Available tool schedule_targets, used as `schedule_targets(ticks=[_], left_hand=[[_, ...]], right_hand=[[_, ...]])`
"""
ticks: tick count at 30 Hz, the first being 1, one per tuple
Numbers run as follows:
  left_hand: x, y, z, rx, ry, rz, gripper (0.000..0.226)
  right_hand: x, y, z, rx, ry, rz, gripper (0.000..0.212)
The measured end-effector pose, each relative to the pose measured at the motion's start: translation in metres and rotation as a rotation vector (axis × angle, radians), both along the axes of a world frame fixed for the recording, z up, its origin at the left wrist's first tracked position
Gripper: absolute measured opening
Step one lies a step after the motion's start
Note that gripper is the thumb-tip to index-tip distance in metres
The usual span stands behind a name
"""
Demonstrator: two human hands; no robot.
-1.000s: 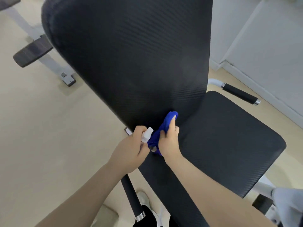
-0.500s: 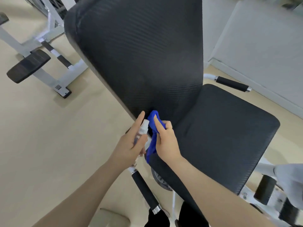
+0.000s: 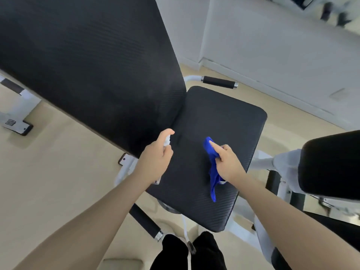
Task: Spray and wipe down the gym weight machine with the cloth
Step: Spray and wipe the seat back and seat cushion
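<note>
Head view. My left hand [image 3: 154,160] is clenched around the spray bottle [image 3: 167,141], index finger on its top, nozzle facing roughly 12 o'clock toward the crease where the backrest [image 3: 93,61] meets the seat [image 3: 218,152]. My right hand [image 3: 227,164] grips the blue cloth [image 3: 211,162], forefinger stretched along its upper fold; the loose end hangs toward 6 o'clock over the seat. The cloth lies at 3 o'clock from the bottle, apart from it, and I cannot tell whether it touches the pad.

Risks, as I judge them: with the nozzle so near the crease, mist could collect in the gap instead of spreading over the seat. The dangling tail could drag through wet spray and leave streaks. Both handles [image 3: 219,82] at 12 and 7 o'clock, and the side pad [image 3: 331,164] at 3 o'clock, could be missed if I wipe only the seat.
</note>
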State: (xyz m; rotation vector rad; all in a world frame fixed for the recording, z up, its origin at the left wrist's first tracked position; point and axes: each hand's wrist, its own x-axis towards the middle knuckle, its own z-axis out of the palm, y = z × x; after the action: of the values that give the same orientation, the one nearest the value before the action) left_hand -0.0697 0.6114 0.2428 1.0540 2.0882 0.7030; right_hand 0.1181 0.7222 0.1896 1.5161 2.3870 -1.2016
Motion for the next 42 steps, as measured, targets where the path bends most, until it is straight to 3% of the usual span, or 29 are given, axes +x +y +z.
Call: schedule_targets(ticks=[5, 8, 11, 13, 16, 19, 23, 26, 29, 31, 33, 37, 40, 42], left_hand=[[0.040, 0.026, -0.018, -0.063, -0.016, -0.019, 0.045], [0.060, 0.033, -0.017, -0.002, -0.200, -0.019, 0.041], [0.073, 0.040, -0.009, 0.135, -0.442, 0.120, 0.038], [0.078, 0.049, -0.004, 0.183, -0.561, 0.232, 0.040], [0.084, 0.060, 0.000, 0.253, -0.616, 0.359, 0.047], [0.087, 0.062, -0.002, 0.310, -0.479, 0.387, 0.052], [0.087, 0.055, -0.001, 0.303, -0.309, 0.263, 0.047], [0.085, 0.049, -0.004, 0.259, -0.363, 0.223, 0.051], [0.084, 0.044, -0.005, 0.265, -0.470, 0.225, 0.050], [0.084, 0.045, -0.004, 0.312, -0.415, 0.232, 0.043], [0.080, 0.045, -0.004, 0.335, -0.287, 0.223, 0.043], [0.060, 0.042, -0.017, 0.072, 0.044, 0.099, 0.045], [0.057, 0.041, -0.025, -0.171, 0.248, -0.101, 0.043], [0.061, 0.043, -0.028, -0.234, 0.360, -0.238, 0.043]], right_hand=[[0.027, -0.003, 0.007, -0.049, 0.019, -0.029, 0.061], [0.031, -0.001, 0.013, -0.108, 0.093, -0.069, 0.062], [0.030, 0.000, 0.029, -0.365, 0.301, -0.129, 0.055], [0.025, -0.001, 0.040, -0.594, 0.447, -0.120, 0.038], [0.014, -0.002, 0.046, -0.717, 0.569, -0.158, 0.031], [0.007, -0.002, 0.045, -0.708, 0.577, -0.220, 0.039], [0.007, -0.006, 0.045, -0.658, 0.579, -0.227, 0.042], [0.007, -0.011, 0.045, -0.599, 0.561, -0.214, 0.043], [0.011, -0.015, 0.043, -0.717, 0.631, -0.220, 0.044], [0.016, -0.013, 0.041, -0.805, 0.665, -0.228, 0.043], [0.021, -0.006, 0.035, -0.689, 0.611, -0.210, 0.037], [0.038, 0.012, 0.028, -0.281, 0.303, -0.284, 0.033], [0.044, 0.018, 0.027, -0.227, 0.171, -0.216, 0.036], [0.042, 0.019, 0.026, -0.199, 0.149, -0.214, 0.035]])
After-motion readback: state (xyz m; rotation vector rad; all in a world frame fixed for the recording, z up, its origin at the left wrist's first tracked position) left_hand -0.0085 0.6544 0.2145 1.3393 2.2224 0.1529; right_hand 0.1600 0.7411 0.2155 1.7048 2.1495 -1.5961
